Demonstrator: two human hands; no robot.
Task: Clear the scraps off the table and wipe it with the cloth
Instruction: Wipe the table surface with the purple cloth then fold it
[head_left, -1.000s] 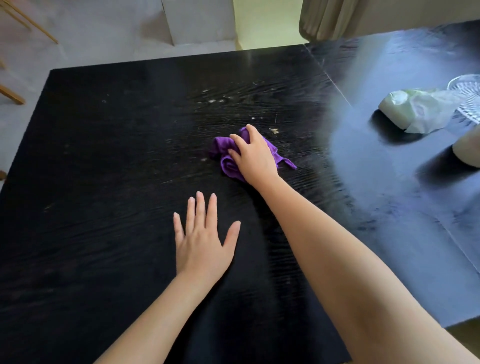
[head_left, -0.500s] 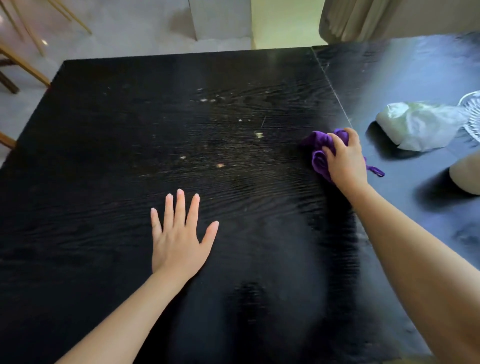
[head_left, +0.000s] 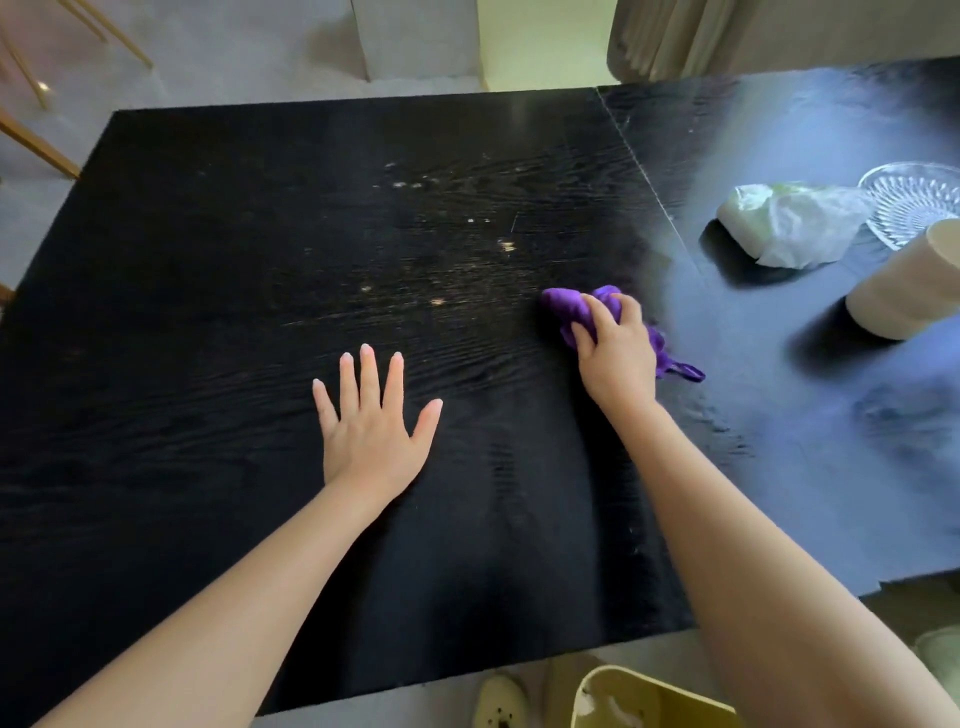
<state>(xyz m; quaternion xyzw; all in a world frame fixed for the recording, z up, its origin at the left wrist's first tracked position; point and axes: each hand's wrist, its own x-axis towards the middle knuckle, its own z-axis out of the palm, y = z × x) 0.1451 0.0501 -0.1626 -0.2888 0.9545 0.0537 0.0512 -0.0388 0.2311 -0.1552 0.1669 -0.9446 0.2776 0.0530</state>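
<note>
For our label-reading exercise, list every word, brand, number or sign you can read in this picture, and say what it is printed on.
None: no readable text appears anywhere in the head view.
The purple cloth under the right hand, the white bag, the glass dish, the cream cup and the bin all look unprinted.
The pale specks on the black table are crumbs, not lettering.

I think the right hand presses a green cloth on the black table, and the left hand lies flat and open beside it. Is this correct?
Not quite. In the head view the cloth under the right hand is purple, not green. The rest holds: that hand presses it on the black table, and the left hand lies flat and open beside it.
</note>
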